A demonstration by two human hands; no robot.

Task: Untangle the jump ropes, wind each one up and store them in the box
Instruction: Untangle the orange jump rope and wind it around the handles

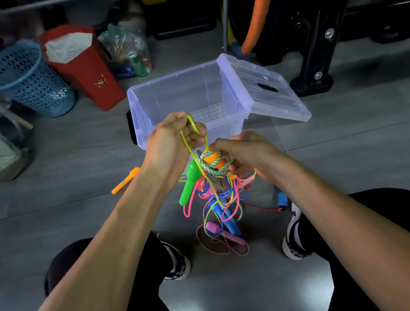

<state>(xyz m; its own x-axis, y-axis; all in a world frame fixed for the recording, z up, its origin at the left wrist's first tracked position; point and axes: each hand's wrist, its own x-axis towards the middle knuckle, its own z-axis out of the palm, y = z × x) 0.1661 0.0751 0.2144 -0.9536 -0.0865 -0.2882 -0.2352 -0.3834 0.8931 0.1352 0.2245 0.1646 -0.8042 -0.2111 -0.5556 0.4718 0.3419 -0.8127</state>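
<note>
A tangle of jump ropes [219, 204] hangs between my hands and trails onto the floor, with pink, blue, yellow and braided cords. My left hand [172, 143] pinches a loop of yellow-green cord [191, 131] lifted above the knot. My right hand [242, 153] grips an orange handle [213, 160] wrapped in green-white braided rope. A green handle [189, 182] dangles below my left hand. Blue handles [227, 219] and pink handles [223, 232] lie lower in the tangle. The clear plastic box [142, 106] stands open just beyond my hands.
The box's lid [268, 89] leans against its right side. A loose orange handle [125, 181] lies on the floor at left, a blue handle [282, 199] at right. A blue mesh basket [29, 80], a red bag [81, 64] and black equipment legs [316, 66] stand behind. My shoes flank the tangle.
</note>
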